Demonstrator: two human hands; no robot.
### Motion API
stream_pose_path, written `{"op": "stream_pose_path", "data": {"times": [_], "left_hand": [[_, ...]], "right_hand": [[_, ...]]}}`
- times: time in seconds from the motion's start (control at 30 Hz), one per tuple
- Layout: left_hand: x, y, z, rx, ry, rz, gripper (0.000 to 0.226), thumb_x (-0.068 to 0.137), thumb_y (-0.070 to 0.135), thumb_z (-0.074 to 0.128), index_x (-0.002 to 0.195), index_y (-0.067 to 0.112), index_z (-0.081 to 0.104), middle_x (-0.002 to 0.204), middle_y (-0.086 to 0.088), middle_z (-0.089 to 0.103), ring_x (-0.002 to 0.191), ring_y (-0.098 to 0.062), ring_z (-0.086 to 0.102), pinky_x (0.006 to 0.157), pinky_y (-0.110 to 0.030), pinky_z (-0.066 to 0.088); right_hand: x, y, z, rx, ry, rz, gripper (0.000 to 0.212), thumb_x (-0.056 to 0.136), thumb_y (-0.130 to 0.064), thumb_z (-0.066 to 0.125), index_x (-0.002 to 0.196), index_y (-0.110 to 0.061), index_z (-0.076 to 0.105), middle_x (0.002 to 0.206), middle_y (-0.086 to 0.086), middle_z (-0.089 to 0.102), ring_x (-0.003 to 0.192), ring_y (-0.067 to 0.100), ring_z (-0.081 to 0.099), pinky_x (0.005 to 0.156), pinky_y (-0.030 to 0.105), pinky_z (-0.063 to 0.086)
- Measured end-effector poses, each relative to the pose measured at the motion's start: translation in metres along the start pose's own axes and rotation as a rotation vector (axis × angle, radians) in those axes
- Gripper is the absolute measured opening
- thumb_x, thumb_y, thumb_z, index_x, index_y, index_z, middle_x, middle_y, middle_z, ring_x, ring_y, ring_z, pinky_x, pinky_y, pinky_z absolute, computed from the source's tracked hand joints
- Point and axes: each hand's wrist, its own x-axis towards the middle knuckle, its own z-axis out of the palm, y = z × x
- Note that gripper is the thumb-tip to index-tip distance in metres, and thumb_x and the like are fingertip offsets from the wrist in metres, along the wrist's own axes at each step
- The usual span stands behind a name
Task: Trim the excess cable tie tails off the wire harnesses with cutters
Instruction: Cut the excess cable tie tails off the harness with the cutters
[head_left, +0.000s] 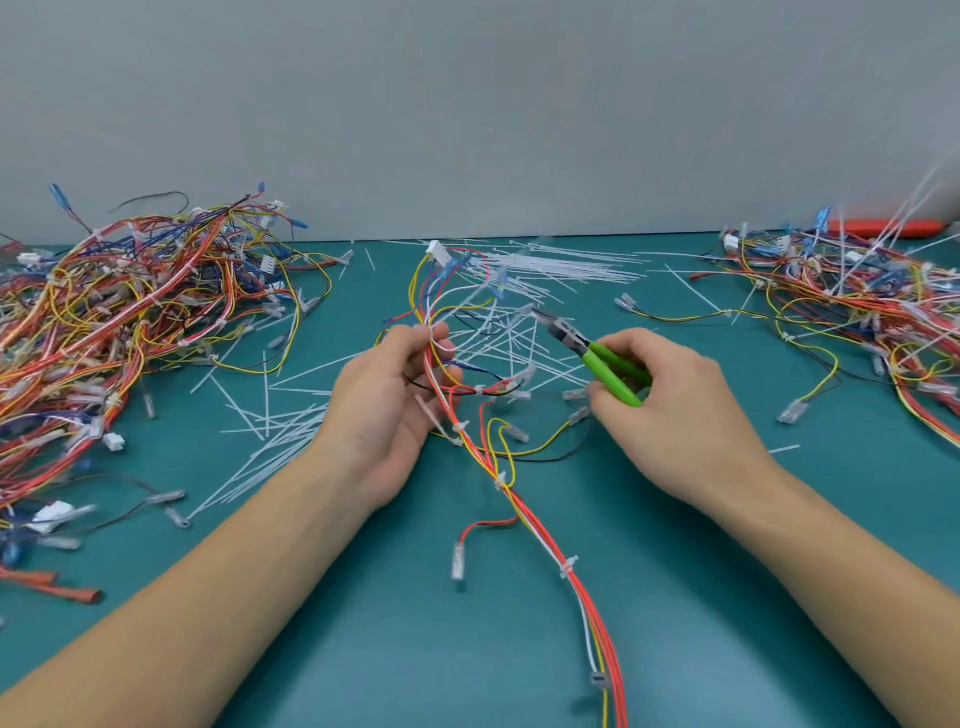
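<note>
A wire harness (524, 519) of red, yellow and white wires is stretched on a long axis from the near right edge of the teal mat (675, 545) up and away to a white connector (437, 253) at its far end. Its upper part is gripped by the left hand (395, 410), fingers curled round the wires. One pair of green-handled cutters (597, 358) is held in the right hand (670, 410), the tip pointed up-left toward the harness. Two harness piles are seen: the left pile (130, 312) and the right pile (857, 301). Cut white tie tails (519, 332) are scattered between; they cannot be counted.
</note>
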Motion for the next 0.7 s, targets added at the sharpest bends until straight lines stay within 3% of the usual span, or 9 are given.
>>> {"op": "stream_pose_path", "data": {"times": [0.1, 0.27, 0.43, 0.57, 0.7], "left_hand": [[0.002, 0.000, -0.002, -0.024, 0.005, 0.020, 0.014, 0.097, 0.018, 0.062, 0.101, 0.011, 0.072, 0.074, 0.002, 0.066, 0.064, -0.013, 0.067, 0.062, -0.026, 0.057], [-0.001, -0.003, -0.003, -0.037, -0.065, 0.062, 0.026, 0.087, 0.019, 0.072, 0.109, 0.006, 0.070, 0.082, -0.002, 0.070, 0.081, -0.020, 0.075, 0.069, -0.031, 0.061], [-0.004, -0.008, 0.000, -0.009, -0.120, 0.060, 0.015, 0.097, 0.012, 0.064, 0.110, 0.009, 0.071, 0.097, -0.006, 0.072, 0.092, -0.022, 0.074, 0.076, -0.036, 0.061], [-0.006, -0.011, 0.003, 0.008, -0.154, 0.058, 0.018, 0.096, 0.009, 0.063, 0.112, 0.009, 0.071, 0.100, -0.008, 0.075, 0.093, -0.020, 0.074, 0.080, -0.037, 0.061], [-0.008, -0.013, 0.005, -0.002, -0.164, 0.049, 0.020, 0.092, 0.011, 0.064, 0.111, 0.008, 0.071, 0.100, -0.007, 0.076, 0.094, -0.020, 0.074, 0.086, -0.039, 0.062]], "right_hand": [[0.006, 0.005, -0.009, -0.111, 0.015, 0.024, 0.022, 0.088, -0.019, 0.069, 0.102, -0.035, 0.067, 0.084, -0.018, 0.067, 0.081, 0.006, 0.061, 0.077, 0.034, 0.052], [0.004, -0.004, -0.016, 0.052, -0.025, -0.106, 0.016, 0.090, -0.023, 0.074, 0.094, -0.035, 0.066, 0.083, -0.017, 0.066, 0.079, 0.006, 0.059, 0.067, 0.011, 0.042], [-0.013, -0.023, 0.003, 0.132, -0.166, -0.096, 0.015, 0.090, -0.048, 0.071, 0.093, -0.034, 0.070, 0.081, -0.017, 0.069, 0.077, 0.006, 0.062, 0.067, 0.012, 0.044], [-0.017, -0.024, 0.009, 0.151, -0.181, -0.046, 0.028, 0.091, -0.057, 0.059, 0.092, -0.031, 0.069, 0.073, -0.015, 0.066, 0.068, 0.005, 0.058, 0.061, 0.017, 0.043], [-0.016, -0.022, 0.010, 0.151, -0.150, -0.031, 0.028, 0.091, -0.057, 0.059, 0.093, -0.031, 0.068, 0.077, -0.009, 0.068, 0.072, 0.009, 0.059, 0.068, 0.023, 0.047]]}}
